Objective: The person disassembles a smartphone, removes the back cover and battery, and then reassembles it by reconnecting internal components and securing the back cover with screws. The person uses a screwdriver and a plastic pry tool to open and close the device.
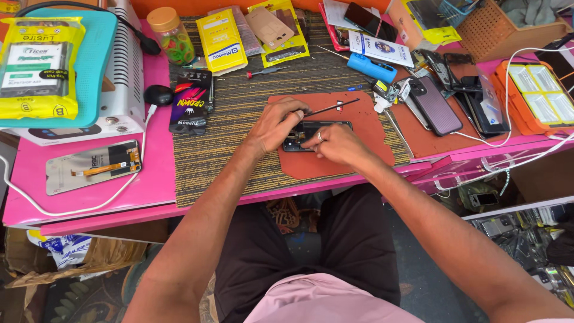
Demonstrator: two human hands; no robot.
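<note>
Left hand: curled over opened black phone, pinching thin metal tweezers.
Right hand: ringed, pressing phone's right end.
Phone support: rust-red rubber mat on striped woven mat.
Surface: pink table.
Far left: grey display panel.

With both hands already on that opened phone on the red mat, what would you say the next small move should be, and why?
Probably ease the thin tool a little further into the opened phone. The left hand pinches the tool with its tip at the phone's top edge, while the right hand steadies the phone on the red mat.
</note>
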